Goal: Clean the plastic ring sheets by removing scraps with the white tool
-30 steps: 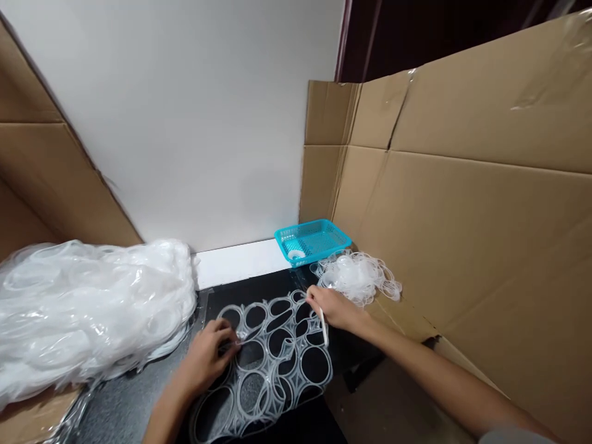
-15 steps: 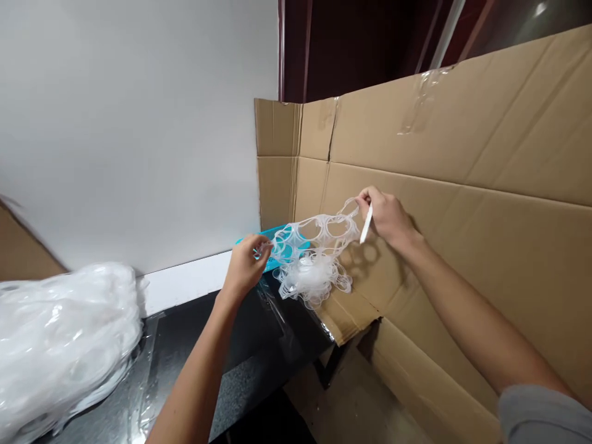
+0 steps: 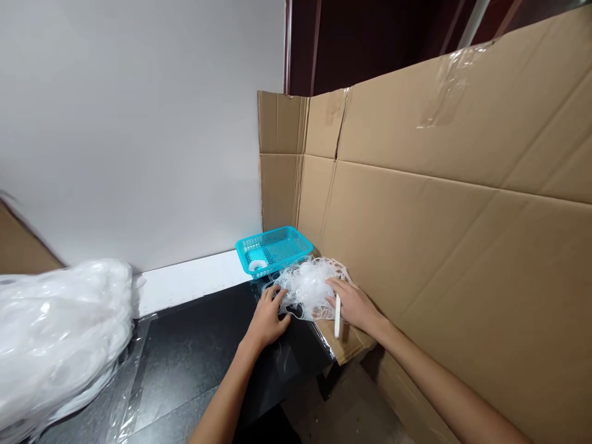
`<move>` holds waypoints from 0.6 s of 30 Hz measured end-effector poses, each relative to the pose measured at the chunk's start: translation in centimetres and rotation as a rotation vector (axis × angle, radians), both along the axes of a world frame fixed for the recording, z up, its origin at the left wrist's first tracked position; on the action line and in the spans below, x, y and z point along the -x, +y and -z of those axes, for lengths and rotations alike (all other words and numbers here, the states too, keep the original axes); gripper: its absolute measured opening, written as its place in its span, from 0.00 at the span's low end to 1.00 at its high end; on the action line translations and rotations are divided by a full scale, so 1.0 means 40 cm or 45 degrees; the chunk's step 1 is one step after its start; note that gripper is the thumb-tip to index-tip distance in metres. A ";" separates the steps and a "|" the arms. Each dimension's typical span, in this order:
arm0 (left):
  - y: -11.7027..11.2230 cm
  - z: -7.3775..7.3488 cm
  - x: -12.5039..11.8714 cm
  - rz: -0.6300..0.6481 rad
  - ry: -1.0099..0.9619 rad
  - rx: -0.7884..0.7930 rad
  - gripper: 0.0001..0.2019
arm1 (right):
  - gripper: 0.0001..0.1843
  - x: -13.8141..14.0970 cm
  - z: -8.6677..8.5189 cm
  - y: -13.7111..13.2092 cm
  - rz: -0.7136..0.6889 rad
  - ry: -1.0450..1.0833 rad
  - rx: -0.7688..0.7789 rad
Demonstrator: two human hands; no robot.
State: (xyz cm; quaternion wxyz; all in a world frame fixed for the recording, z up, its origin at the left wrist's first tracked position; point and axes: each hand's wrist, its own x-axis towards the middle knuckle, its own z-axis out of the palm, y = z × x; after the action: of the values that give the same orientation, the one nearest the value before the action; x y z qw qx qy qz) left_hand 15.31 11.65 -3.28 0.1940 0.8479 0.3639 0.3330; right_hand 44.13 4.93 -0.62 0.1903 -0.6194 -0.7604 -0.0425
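A heap of clear plastic ring webbing (image 3: 309,285) lies at the far right corner of the black table (image 3: 198,351), just in front of a turquoise basket (image 3: 274,248). My left hand (image 3: 268,319) rests on the heap's left edge with its fingers curled against the webbing. My right hand (image 3: 350,303) presses on the heap's right side, fingers lying on the plastic. A small white stick tool (image 3: 337,316) is tucked in that hand and points down toward me.
A big pile of clear plastic sheets (image 3: 55,333) fills the left of the table. Cardboard panels (image 3: 439,246) wall off the right side and back corner. A white roll (image 3: 257,266) sits in the basket. A white wall stands behind.
The ring webbing was lifted off the table, held up stretched between both hands, and now lies on the heap by the basket with both hands lowered onto it.
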 end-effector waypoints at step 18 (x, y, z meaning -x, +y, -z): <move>-0.165 -0.081 0.509 -0.758 -0.029 -0.120 0.27 | 0.24 0.023 -0.045 -0.127 -0.181 0.792 0.137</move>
State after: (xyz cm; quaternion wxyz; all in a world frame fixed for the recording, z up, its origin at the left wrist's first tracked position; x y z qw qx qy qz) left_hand -5.05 5.03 -0.05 0.0523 0.7082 0.5784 0.4014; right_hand 43.22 -0.14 1.18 0.3831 -0.5573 -0.7083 0.2024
